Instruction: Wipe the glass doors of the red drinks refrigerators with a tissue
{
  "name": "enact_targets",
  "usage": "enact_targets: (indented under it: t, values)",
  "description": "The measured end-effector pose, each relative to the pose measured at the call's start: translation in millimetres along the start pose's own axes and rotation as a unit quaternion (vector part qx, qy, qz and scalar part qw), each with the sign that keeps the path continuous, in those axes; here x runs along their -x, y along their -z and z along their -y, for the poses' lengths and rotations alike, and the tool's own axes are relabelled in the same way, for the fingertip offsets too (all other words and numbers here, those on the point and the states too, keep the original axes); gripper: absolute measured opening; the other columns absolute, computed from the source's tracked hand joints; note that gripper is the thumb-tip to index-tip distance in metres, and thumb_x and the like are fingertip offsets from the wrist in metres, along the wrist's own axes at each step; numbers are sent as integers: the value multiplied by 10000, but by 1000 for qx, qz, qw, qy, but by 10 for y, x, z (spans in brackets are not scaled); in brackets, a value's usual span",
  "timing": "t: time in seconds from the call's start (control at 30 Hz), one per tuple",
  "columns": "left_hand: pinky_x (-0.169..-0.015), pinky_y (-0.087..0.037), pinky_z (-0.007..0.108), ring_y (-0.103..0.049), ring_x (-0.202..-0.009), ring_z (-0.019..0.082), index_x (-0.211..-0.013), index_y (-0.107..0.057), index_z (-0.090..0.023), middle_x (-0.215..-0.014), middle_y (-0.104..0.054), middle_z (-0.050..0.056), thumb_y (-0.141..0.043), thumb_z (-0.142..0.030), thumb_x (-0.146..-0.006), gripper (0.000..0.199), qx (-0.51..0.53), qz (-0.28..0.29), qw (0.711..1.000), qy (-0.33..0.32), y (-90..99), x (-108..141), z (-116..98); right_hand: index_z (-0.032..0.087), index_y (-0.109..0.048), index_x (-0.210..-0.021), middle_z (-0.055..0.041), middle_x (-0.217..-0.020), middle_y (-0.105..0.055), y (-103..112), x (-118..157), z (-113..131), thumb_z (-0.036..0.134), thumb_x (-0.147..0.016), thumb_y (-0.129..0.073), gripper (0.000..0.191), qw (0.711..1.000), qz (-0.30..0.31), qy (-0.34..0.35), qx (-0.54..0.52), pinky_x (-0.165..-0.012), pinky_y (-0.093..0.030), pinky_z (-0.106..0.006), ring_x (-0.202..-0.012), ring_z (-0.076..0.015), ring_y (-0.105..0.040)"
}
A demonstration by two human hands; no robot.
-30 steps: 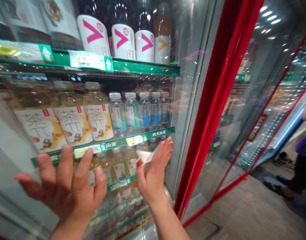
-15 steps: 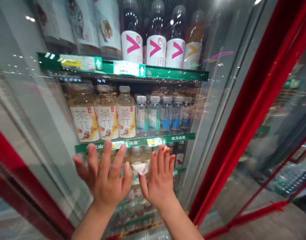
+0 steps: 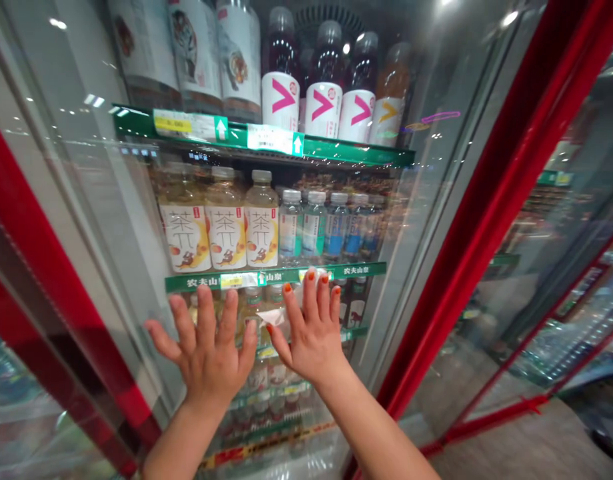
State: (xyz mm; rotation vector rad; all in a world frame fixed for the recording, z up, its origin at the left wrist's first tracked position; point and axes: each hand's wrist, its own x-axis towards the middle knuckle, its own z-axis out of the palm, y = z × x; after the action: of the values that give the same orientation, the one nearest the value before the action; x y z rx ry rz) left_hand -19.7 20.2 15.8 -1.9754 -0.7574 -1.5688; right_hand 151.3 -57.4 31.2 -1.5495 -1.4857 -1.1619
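Note:
My right hand (image 3: 313, 337) lies with its fingers spread over a white tissue (image 3: 273, 319), holding it flat against the glass door (image 3: 426, 220) of a drinks cooler. Most of the tissue is hidden under the palm and fingers; a corner sticks out near the thumb. Beside it on the left, my left hand (image 3: 206, 353) is open with fingers stretched apart and nothing in it. It is at the glass; whether the palm touches it, I cannot tell. Behind the glass, just above the hands, runs a green shelf edge (image 3: 366, 269) with bottled tea (image 3: 227, 233) standing on it.
Red frame bars flank the glass, one on the right (image 3: 466, 233) and one on the left (image 3: 41, 267). Taller bottles with pink marks (image 3: 324, 110) stand on the upper shelf. Small clear bottles (image 3: 313, 227) stand beside the tea. Grey floor (image 3: 526, 447) shows at lower right.
My right hand has shifted slightly up and left with the tissue, its fingers now wider apart. My left hand stays roughly in place. The view has turned a little.

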Motion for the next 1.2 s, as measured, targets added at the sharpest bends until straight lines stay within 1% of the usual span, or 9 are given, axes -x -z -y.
enact_targets:
  t: [0.17,0.33,0.43,0.6,0.7,0.83,0.93,1.07,1.2]
  values:
    - [-1423,17,555,-43,-1760,283,-1761,-291,-313,-1857,-182,35,-753,-309,-966,920,6,-11,1000,10,69,-26,-12,247,-17,-1801,-133,-1888,24,-36,252,5,534,-1005,-682,1076,1000,10,8,-7,-1380,-169,-719,-1745,-440,14]
    - [-1399,-212,422,-287,-1706,218,-1715,-406,-345,-1813,-341,-6,-760,-243,-951,847,6,-37,999,-4,177,-84,166,245,101,-1786,-147,-1859,213,96,-177,-138,460,-1087,-551,980,996,-16,-80,32,-1289,-164,-879,-1710,-494,169]
    - [-1426,-121,417,-177,-1738,195,-1736,-364,-292,-1823,-293,5,-730,-254,-962,857,-8,-57,998,-28,130,-109,256,182,193,-1759,-185,-1839,266,97,-437,23,418,-1110,-483,967,991,-45,-120,38,-1301,-192,-850,-1708,-469,198]
    - [-1441,13,506,-91,-1753,223,-1751,-314,-322,-1810,-283,-11,-697,-272,-978,864,8,-46,999,-17,85,-102,266,217,48,-1796,-124,-1878,139,-81,-27,231,451,-1060,-542,971,999,-1,43,27,-1377,-195,-708,-1747,-372,114]
    - [-1444,-5,529,-119,-1748,233,-1756,-294,-336,-1805,-292,-8,-692,-296,-984,869,20,-38,999,-17,86,-89,252,157,114,-1779,-191,-1866,135,-55,131,-76,432,-1066,-503,982,998,-7,-50,44,-1317,-114,-848,-1735,-424,146]
    - [-1445,-5,538,-129,-1745,237,-1755,-294,-344,-1802,-305,-15,-660,-343,-1006,834,23,-48,999,-13,58,-82,247,115,230,-1740,-232,-1836,242,96,-364,-330,441,-1112,-410,955,986,-54,-151,36,-1297,-123,-873,-1722,-446,182]
    - [-1444,-9,526,-134,-1744,226,-1753,-304,-331,-1795,-327,-9,-628,-330,-1025,797,32,-49,998,-12,64,-86,257,151,224,-1749,-194,-1861,184,79,-531,-79,470,-1097,-458,996,998,-20,-51,39,-1335,-188,-794,-1735,-429,128]
    - [-1447,-46,512,-187,-1734,220,-1765,-269,-310,-1801,-328,9,-605,-301,-1039,800,79,-51,995,-13,152,-52,292,215,101,-1787,-132,-1889,29,-20,-6,71,481,-1066,-524,990,996,38,75,36,-1370,-168,-733,-1754,-378,54]
    - [-1452,-39,483,-162,-1739,211,-1765,-261,-327,-1821,-259,-16,-633,-274,-1030,826,68,-40,997,6,195,72,334,121,146,-1767,-213,-1862,143,69,45,-294,497,-1101,-453,971,997,1,-61,45,-1327,-77,-830,-1740,-418,125]
